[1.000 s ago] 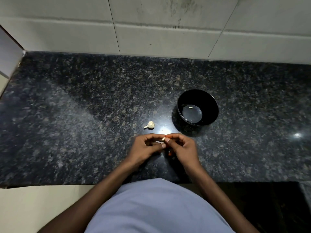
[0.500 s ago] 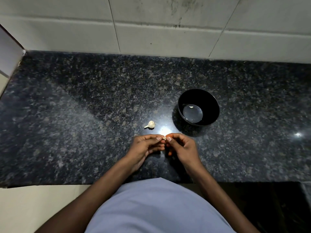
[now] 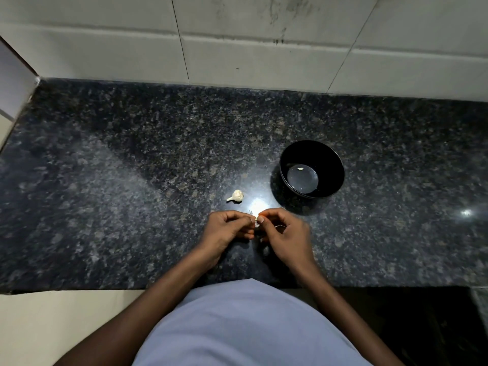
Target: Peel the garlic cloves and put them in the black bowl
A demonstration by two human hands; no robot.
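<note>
Counter (image 3: 132,180), dark granite | black bowl (image 3: 331,157) up and right of hands, nearer right hand (image 3: 286,235), one peeled clove (image 3: 300,169) inside | garlic piece (image 3: 235,196) just beyond left hand (image 3: 224,231) | both hands pinching garlic clove (image 3: 256,219) between fingertips; long axis too small to tell.

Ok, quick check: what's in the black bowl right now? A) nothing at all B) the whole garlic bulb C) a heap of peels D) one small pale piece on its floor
D: the black bowl shows a single small pale piece on its floor, while the garlic bulb lies on the counter outside it.
</note>
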